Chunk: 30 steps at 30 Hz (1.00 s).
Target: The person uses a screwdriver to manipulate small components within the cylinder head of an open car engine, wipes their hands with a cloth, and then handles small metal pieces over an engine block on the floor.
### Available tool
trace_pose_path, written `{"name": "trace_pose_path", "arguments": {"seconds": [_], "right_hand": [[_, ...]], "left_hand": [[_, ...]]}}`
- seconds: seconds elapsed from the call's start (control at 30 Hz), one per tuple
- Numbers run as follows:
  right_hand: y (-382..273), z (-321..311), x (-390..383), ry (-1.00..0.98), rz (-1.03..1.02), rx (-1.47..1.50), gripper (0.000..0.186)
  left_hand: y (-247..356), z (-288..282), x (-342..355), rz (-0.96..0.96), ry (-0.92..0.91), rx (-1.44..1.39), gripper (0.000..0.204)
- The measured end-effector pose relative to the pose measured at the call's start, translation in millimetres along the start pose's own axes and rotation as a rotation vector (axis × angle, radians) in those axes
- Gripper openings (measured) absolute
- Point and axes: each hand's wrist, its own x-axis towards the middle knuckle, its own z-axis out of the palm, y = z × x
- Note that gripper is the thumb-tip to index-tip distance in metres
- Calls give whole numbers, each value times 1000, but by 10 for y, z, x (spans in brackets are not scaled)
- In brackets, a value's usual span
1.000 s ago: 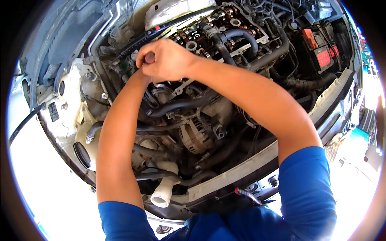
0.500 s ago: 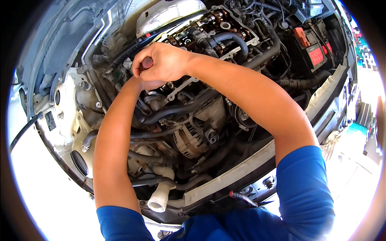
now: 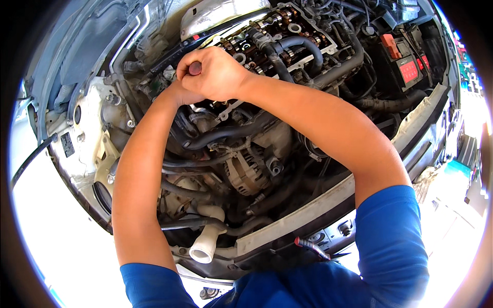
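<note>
Both hands (image 3: 208,77) around tool handle (image 3: 195,68) (dark)

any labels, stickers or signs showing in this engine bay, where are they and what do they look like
Red label: on the black battery at upper right, rectangular, with small pale print.
Orange-red cap: just left of that label on the battery, a small blocky cover.
Dark sticker: on the white body panel at far left, small rectangle with pale marks.
No screens or packages show.

Both hands on a tool over an open engine

Right hand (image 3: 218,74) wraps the dark tool handle (image 3: 195,68) — left hand (image 3: 179,95) tucked beneath, beside the exposed camshafts (image 3: 277,31).
</note>
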Motion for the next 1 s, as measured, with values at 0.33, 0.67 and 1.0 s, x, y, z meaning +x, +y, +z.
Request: {"name": "trace_pose_path", "arguments": {"seconds": [0.33, 0.67, 1.0], "right_hand": [[-86, 60, 3, 108, 52, -128, 20], [-119, 262, -15, 306, 85, -176, 19], [-87, 30, 88, -6, 98, -186, 22]], "left_hand": [[170, 88, -168, -30, 286, -202, 26], [25, 46, -155, 15, 239, -180, 23], [232, 10, -189, -35, 251, -320, 39]]}}
